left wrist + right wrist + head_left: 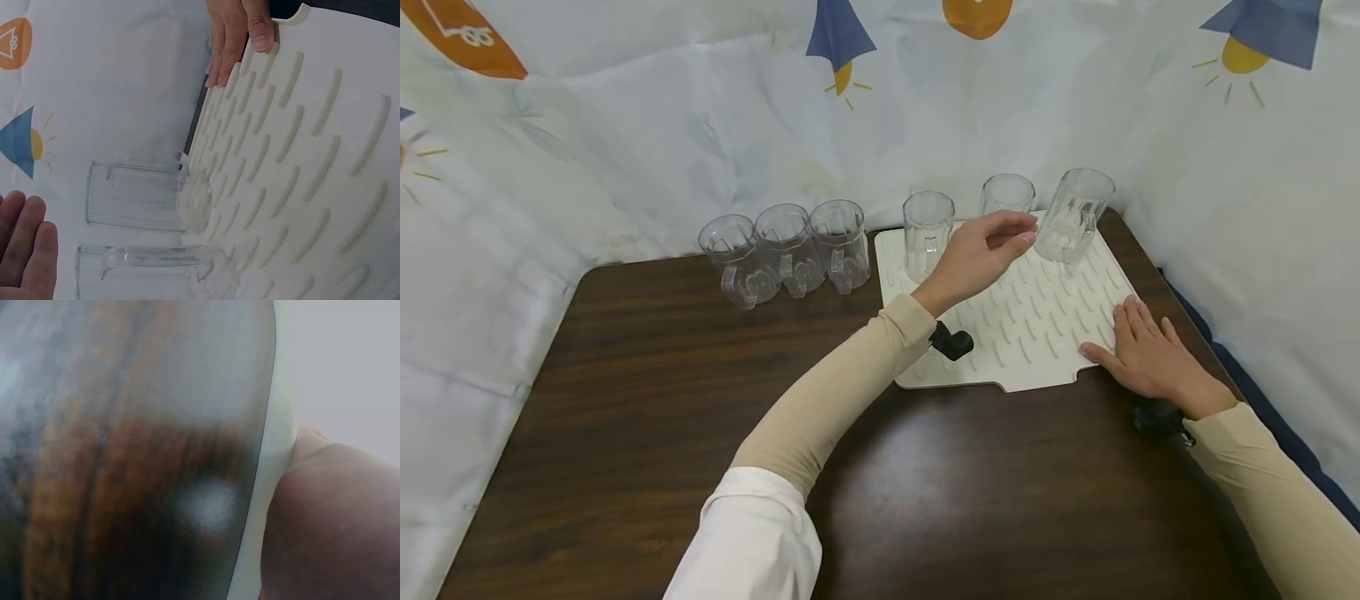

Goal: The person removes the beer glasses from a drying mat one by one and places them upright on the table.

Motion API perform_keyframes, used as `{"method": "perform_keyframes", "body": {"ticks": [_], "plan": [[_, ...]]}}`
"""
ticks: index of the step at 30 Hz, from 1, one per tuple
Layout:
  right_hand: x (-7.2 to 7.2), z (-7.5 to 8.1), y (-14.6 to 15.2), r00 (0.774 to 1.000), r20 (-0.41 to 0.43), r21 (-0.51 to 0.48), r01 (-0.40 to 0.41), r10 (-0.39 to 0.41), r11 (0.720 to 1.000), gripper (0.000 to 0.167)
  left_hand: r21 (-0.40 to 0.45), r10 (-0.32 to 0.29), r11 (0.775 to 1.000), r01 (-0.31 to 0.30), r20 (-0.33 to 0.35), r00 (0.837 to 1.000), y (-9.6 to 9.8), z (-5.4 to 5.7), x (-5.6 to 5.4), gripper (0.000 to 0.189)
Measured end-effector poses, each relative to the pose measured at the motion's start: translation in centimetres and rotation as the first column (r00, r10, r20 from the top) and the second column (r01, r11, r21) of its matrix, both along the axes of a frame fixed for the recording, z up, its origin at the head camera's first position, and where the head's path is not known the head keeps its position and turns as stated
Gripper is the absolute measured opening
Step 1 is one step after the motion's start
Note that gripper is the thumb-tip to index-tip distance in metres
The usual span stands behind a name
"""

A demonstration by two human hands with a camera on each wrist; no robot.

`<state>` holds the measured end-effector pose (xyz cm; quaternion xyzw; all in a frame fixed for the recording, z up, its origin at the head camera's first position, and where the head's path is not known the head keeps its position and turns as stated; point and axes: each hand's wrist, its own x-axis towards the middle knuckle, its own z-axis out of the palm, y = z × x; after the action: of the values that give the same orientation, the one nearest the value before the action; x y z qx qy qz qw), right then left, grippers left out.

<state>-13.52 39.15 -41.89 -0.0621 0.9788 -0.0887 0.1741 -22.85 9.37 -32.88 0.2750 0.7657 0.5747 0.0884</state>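
My left hand (979, 257) hovers over the back of a white ridged drying mat (1026, 329), fingers loosely bent and holding nothing. Three clear glass mugs stand along the mat's back: a left mug (928, 218) beside my left hand, a middle mug (1007, 192) partly hidden behind the fingers, and a right mug (1078, 212) just past the fingertips. In the left wrist view, the straight fingers (37, 253) are apart from the nearer mug (144, 272). My right hand (1153, 358) rests flat with spread fingers on the mat's right edge.
Three more clear mugs (799, 250) stand in a row left of the mat, near the back edge of the dark wooden table (662, 417). A white printed curtain (700, 125) hangs behind and on both sides.
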Motion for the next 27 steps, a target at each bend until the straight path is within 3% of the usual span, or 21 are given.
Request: {"method": "perform_keyframes", "body": {"ticks": [11, 19, 27], "plan": [[0.1, -0.1, 0.2, 1.0, 0.01, 0.001, 0.002, -0.002, 1.0, 0.104, -0.059, -0.019, 0.998, 0.02, 0.028, 0.999, 2.7, -1.1, -0.4, 0.036], [-0.1, 0.0, -0.1, 1.0, 0.018, 0.021, 0.001, -0.001, 1.0, 0.106, -0.085, 0.005, 0.996, 0.0, 0.056, 0.998, 4.1, -1.9, -0.4, 0.037], [-0.1, 0.0, -0.1, 1.0, 0.021, 0.028, 0.007, -0.007, 1.0, 0.105, -0.121, -0.016, 0.992, 0.026, 0.087, 0.996, 5.7, -2.6, -0.8, 0.044]]}}
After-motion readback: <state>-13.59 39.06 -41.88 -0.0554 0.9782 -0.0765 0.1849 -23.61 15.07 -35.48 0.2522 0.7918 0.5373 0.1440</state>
